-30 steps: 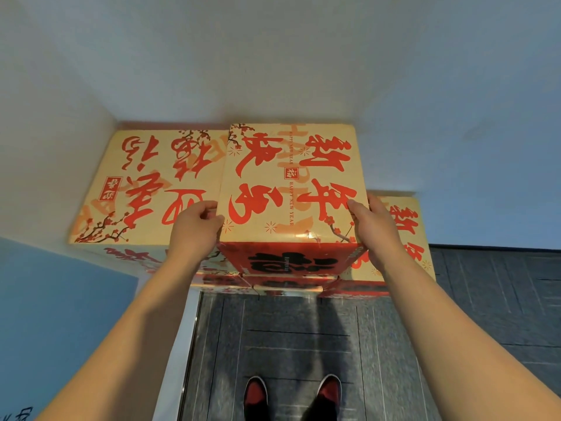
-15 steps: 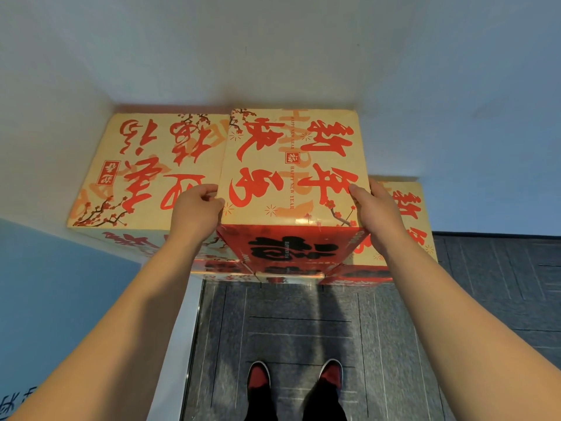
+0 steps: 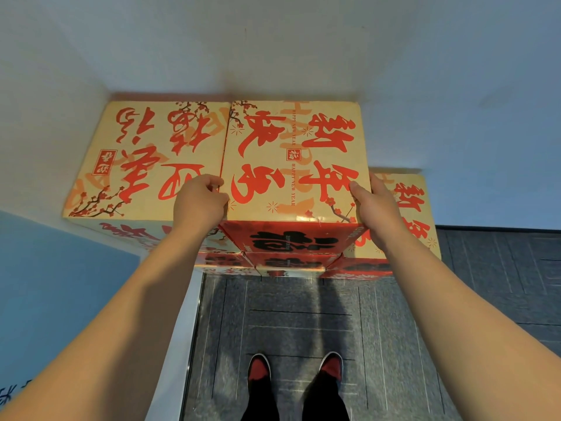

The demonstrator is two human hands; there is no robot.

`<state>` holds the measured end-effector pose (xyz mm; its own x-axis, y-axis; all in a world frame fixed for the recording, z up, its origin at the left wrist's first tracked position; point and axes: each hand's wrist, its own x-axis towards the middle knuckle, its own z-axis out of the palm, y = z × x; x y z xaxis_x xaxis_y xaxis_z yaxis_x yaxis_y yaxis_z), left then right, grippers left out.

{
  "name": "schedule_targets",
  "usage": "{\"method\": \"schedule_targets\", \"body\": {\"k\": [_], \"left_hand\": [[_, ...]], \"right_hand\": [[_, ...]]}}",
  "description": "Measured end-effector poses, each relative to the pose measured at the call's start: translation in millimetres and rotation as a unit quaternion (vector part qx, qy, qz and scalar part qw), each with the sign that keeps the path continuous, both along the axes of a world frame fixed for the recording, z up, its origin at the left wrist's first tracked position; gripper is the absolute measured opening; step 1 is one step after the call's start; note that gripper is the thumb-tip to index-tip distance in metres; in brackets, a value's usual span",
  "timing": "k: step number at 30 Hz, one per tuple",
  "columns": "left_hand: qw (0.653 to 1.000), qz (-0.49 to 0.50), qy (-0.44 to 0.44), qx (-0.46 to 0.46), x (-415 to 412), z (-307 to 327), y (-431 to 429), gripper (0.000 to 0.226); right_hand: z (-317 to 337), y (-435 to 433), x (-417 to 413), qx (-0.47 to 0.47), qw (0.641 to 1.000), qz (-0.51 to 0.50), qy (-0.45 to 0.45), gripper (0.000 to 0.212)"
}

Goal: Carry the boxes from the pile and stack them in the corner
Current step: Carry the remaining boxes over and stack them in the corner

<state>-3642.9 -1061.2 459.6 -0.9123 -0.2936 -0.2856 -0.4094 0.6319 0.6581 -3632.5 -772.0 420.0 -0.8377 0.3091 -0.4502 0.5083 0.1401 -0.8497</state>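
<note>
Cream cardboard box with red calligraphy (image 3: 291, 159), printed "HAPPY NEW YEAR" down its middle, sits on top of the stack in the corner, and we find it gripped from both sides. Its far edge appears to meet the white back wall (image 3: 273, 41); its red front face with black characters is turned toward us.

We note the left hand (image 3: 198, 202) at the box's near left edge. Its fingers (image 3: 212, 180) are curled close together and tucked at the seam between this box and the neighbouring cream box of the same print (image 3: 145, 159), which stands flush beside it at the same height, in the corner proper.

The right hand (image 3: 375, 208) clasps the near right edge. Its thumb (image 3: 356, 189) lies flat on the top face, pointing away from us, while the other fingers go down the right side, where we cannot see them. The box lies between the two hands, each placed near a front corner.

A third cream box with red lettering (image 3: 406, 214) stands lower, just to the right, partly hidden by the right hand. Further red-fronted boxes (image 3: 288, 262) show beneath the gripped one.

Below, we record dark grey carpet tiles (image 3: 303, 314) and a pair of red and black shoes (image 3: 259, 366), set slightly apart. A blue wall panel (image 3: 60, 268) is on the left.
</note>
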Motion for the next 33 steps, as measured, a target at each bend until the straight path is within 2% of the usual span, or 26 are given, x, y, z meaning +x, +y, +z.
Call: {"method": "schedule_targets", "body": {"k": [11, 14, 19, 22, 26, 29, 33], "left_hand": [[0.997, -0.054, 0.009, -0.058, 2.6, 0.0, 1.1, 0.038], [0.988, -0.114, 0.022, -0.105, 5.0, -1.3, 0.1, 0.027], [0.95, -0.254, -0.009, -0.181, 9.0, -2.7, 4.2, 0.074], [0.925, -0.293, -0.051, -0.238, 9.2, -11.8, 9.1, 0.091], [0.923, -0.282, -0.038, -0.259, 10.8, -17.6, 11.6, 0.089], [0.921, -0.281, -0.032, -0.269, 10.5, -19.4, 12.2, 0.088], [0.915, -0.285, -0.032, -0.282, 11.8, -18.7, 14.0, 0.087]], "right_hand": [[-2.7, 5.9, -0.8, -0.006, 1.0, 0.002, -0.005, 0.036], [-1.8, 5.7, 0.4, -0.005, 1.0, 0.002, -0.007, 0.038], [-0.9, 2.2, 6.2, 0.013, 1.0, 0.007, -0.006, 0.042], [3.8, 1.7, 9.4, 0.029, 0.999, 0.026, -0.01, 0.047], [11.8, 7.2, 13.2, 0.045, 0.998, 0.029, -0.025, 0.068], [14.5, 7.6, 16.9, 0.041, 0.999, -0.022, -0.009, 0.066], [17.1, -5.5, 26.1, 0.015, 1.0, 0.021, 0.005, 0.067]]}}
